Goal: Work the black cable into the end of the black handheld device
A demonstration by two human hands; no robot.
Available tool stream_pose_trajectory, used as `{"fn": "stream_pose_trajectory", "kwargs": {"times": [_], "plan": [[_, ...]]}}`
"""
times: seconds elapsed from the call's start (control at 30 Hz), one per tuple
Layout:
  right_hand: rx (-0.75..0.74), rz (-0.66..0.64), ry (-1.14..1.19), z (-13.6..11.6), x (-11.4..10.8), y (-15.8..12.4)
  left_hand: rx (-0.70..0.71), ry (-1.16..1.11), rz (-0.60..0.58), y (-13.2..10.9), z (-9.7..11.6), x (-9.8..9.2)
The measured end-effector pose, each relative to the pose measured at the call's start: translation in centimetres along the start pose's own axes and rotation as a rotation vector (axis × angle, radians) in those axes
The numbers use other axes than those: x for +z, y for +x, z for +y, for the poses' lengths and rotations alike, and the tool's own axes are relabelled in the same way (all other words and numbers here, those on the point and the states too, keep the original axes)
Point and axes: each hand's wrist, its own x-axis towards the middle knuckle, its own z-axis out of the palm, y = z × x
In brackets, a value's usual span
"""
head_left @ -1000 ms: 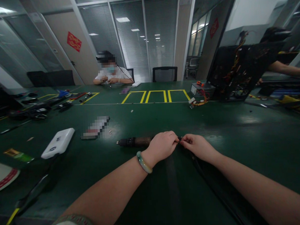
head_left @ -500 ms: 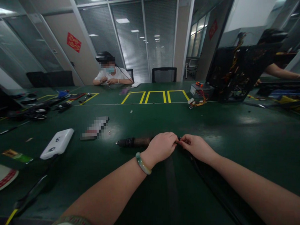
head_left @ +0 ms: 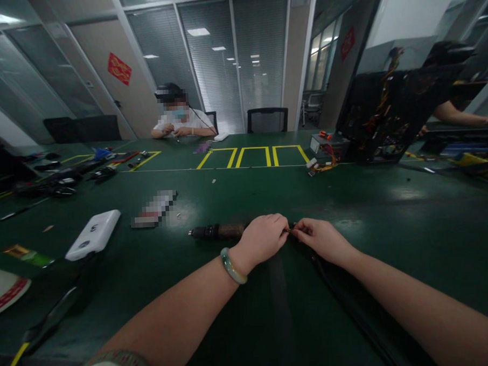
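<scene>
A straight electric screwdriver point(head_left: 230, 231) with a black front, brownish body and silver tip lies on the green table point(head_left: 236, 197), its tip pointing left. My left hand point(head_left: 265, 233) is closed over its rear end, hiding that part. Close beside it, my right hand point(head_left: 321, 240) pinches the end of a black cable point(head_left: 333, 289), which runs down toward the lower right. The fingertips of both hands almost meet, with a small brass-coloured bit between them. Whether the cable joins the screwdriver there is hidden by my fingers.
To the left lie a white power bank point(head_left: 93, 235) with a cable, a blurred-out phone-shaped object point(head_left: 154, 209) and a green wrapper point(head_left: 29, 255). A power supply point(head_left: 329, 145) and an open black computer case point(head_left: 376, 120) stand far right. One person point(head_left: 184, 121) sits opposite; another is behind the case.
Both hands stay at the same spot on the screwdriver and cable, with hardly any movement. The view has shifted very slightly.
</scene>
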Motion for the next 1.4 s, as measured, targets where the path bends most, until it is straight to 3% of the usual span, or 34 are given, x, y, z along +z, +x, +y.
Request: {"fn": "stream_pose_trajectory", "kwargs": {"times": [0.9, 1.2, 1.4], "plan": [[-0.001, -0.007, 0.007, 0.42, 0.12, 0.09, 0.043, 0.0, 0.012, -0.09, 0.09, -0.26], [-0.016, -0.009, 0.025, 0.52, 0.14, 0.07, -0.021, 0.008, 0.028, -0.11, 0.2, -0.28], [-0.036, 0.007, 0.002, 0.71, 0.26, 0.16, 0.025, 0.032, 0.01, -0.07, 0.21, -0.16]]}}
